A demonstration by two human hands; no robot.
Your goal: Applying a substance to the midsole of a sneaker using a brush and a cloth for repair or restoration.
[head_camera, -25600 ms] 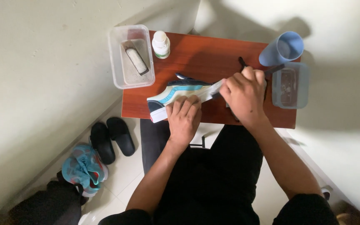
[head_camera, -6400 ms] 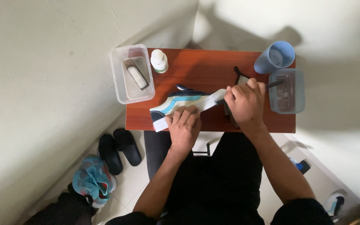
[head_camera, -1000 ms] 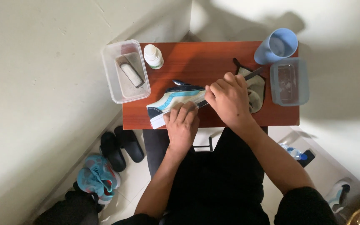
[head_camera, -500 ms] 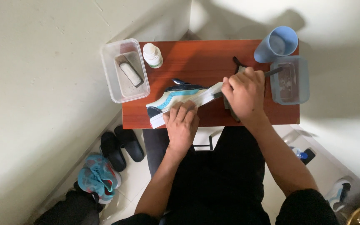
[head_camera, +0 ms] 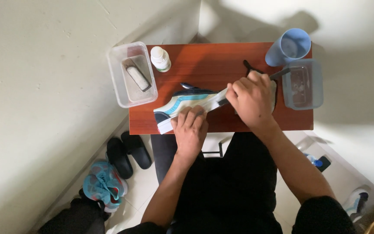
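Fingers [head_camera: 192, 118] of your left hand [head_camera: 190, 131] lie flat and pressed down on the sneaker [head_camera: 186, 104], pinning its white sole near the front edge of the table [head_camera: 208, 65]. Your right hand [head_camera: 251, 100] sits just right of centre in the frame, its fingers curled tight around a dark-handled brush [head_camera: 278, 74], whose handle sticks out toward the upper right; the working end is hidden under your hand, at the sneaker's right end. The sneaker lies on its side in the middle of the table, white and pale blue with a dark navy upper.

At the upper left of the table you have a clear plastic tub [head_camera: 131, 73] with a small oblong object inside, and a small white bottle [head_camera: 160, 58] just beside it. At the upper right stands a blue cup [head_camera: 287, 47], touching a second clear tub [head_camera: 302, 84] below it. Lower left in the frame, on the floor, lie a pair of black slippers [head_camera: 127, 154] and a teal shoe [head_camera: 102, 185].
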